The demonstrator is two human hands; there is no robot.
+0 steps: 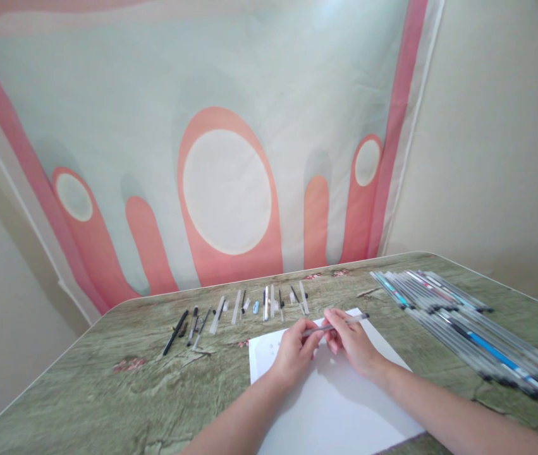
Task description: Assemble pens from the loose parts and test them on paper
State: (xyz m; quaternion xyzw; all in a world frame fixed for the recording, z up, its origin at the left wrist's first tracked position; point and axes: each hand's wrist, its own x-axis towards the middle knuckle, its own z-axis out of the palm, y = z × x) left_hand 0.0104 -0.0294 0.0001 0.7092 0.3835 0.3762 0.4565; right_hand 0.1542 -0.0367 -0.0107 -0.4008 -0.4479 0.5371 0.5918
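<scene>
A slim grey pen (pixel 354 319) with a dark end is held between my two hands above a white sheet of paper (pixel 339 404). My left hand (pixel 294 351) closes its fingers round the pen's left part, which is mostly hidden. Fingers of my right hand (pixel 348 341) pinch the pen near its middle, and the dark end sticks out to the right. Small faint marks show on the paper just left of my left hand.
Pen parts (pixel 273 300), mostly clear tubes and dark pieces, lie in a row along the table's far side. A black pen (pixel 175 332) lies at the row's left end. Many grey pens are piled at the right, a blue pen (pixel 491 347) among them. Behind the table (pixel 83 392) hangs a printed cloth (pixel 231 76).
</scene>
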